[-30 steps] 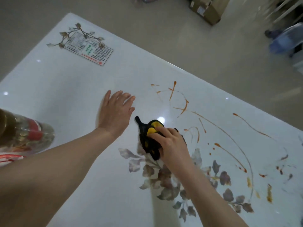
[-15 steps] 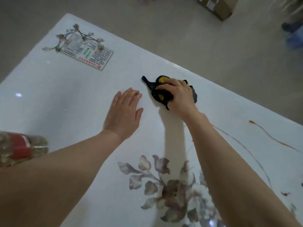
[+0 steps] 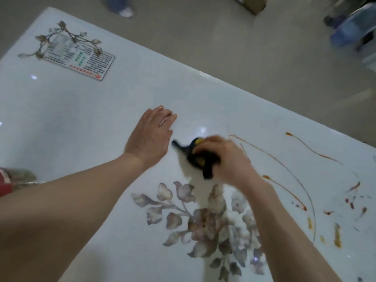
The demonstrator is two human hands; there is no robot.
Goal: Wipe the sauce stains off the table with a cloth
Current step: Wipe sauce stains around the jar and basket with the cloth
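The table (image 3: 85, 110) lies bare and open between the card (image 3: 78, 57) at the far left corner and the left hand (image 3: 151, 135), which rests flat just beside the cloth (image 3: 198, 157). A bottle (image 3: 14, 179) crowds the near left edge. Sauce streaks (image 3: 284, 165) cover the right side.

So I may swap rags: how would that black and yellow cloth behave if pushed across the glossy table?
The black and yellow cloth looks floppy: a loose tail trails out from under the right hand. It probably slides easily, since the white glossy table mirrors the lights. It seems light, bunched under one hand.
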